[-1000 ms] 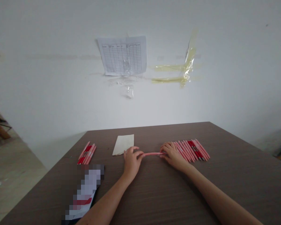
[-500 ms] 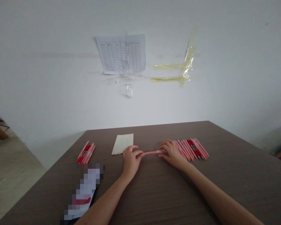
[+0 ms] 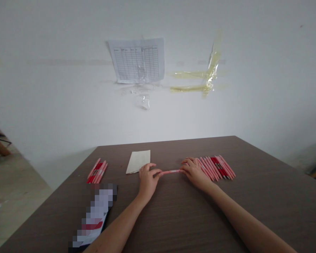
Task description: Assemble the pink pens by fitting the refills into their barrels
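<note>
A slim pink pen [image 3: 171, 172] lies crosswise between my hands, just above or on the tabletop. My left hand [image 3: 148, 181] pinches its left end between thumb and fingers. At the other end, my right hand [image 3: 195, 173] is closed on the pen, fingertips covering the tip. Right beside that hand lies a row of several pink and red pens [image 3: 216, 168], partly hidden by it. Far to the left rests a smaller group of pink and red pens [image 3: 97, 171].
A folded cream paper [image 3: 138, 161] lies behind my left hand. A blurred white, red and dark item [image 3: 93, 218] is at the front left of the brown table [image 3: 173, 218]. A printed sheet [image 3: 138, 60] and yellowish tape [image 3: 212, 70] are stuck to the wall.
My right fingers have closed in around the pen's right end and shifted slightly right, showing more of its pale marking. My left hand holds nearly the same place.
</note>
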Action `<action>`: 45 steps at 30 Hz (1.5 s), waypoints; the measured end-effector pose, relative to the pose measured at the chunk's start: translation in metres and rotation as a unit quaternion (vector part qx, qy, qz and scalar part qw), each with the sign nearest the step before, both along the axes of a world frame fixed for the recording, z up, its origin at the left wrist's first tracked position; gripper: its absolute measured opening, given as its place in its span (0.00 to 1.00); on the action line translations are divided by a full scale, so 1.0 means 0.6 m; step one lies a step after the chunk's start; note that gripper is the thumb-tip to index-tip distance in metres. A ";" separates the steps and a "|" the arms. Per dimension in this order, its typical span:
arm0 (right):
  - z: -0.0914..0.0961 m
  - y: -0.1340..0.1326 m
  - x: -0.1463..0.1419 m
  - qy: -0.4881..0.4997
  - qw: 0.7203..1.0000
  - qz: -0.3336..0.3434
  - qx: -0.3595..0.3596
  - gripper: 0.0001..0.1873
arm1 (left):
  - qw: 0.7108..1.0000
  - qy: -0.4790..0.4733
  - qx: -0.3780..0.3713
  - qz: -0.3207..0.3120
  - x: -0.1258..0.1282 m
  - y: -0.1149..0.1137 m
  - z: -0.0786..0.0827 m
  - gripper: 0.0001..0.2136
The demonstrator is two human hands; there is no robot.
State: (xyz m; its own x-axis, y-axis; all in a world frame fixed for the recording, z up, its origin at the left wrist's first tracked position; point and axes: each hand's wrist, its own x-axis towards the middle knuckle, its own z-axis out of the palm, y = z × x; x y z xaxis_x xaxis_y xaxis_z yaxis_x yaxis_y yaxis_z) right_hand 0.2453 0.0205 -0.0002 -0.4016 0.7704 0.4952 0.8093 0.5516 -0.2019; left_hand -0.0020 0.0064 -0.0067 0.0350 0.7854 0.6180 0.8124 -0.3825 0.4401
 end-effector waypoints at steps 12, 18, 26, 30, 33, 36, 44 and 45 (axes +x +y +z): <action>0.007 0.001 0.003 0.030 0.999 0.020 -0.013 0.10 | 1.000 0.010 0.001 0.000 -0.001 0.003 -0.005 0.03; 0.010 -0.004 0.001 0.030 0.999 0.015 0.007 0.05 | 1.000 0.006 0.001 0.001 -0.001 0.002 -0.004 0.02; 0.007 -0.003 0.002 0.036 0.999 0.016 -0.011 0.07 | 1.000 0.000 0.003 -0.003 0.000 0.002 -0.002 0.02; 0.009 -0.003 0.003 0.043 0.999 0.022 -0.016 0.08 | 1.000 0.002 0.009 -0.005 -0.001 0.002 -0.004 0.03; 0.010 -0.004 0.003 0.046 0.999 0.024 -0.012 0.07 | 1.000 0.000 0.006 -0.004 -0.001 0.003 -0.004 0.03; 0.008 -0.002 0.002 0.046 0.999 0.028 -0.008 0.06 | 1.000 -0.002 0.004 -0.004 -0.001 0.003 -0.003 0.03; -0.007 0.006 0.000 0.032 0.999 0.042 0.008 0.10 | 1.000 -0.007 0.007 -0.013 -0.002 0.003 -0.003 0.03; -0.007 0.005 0.001 0.034 0.999 0.041 0.006 0.10 | 1.000 -0.007 0.008 -0.013 -0.002 0.003 -0.003 0.03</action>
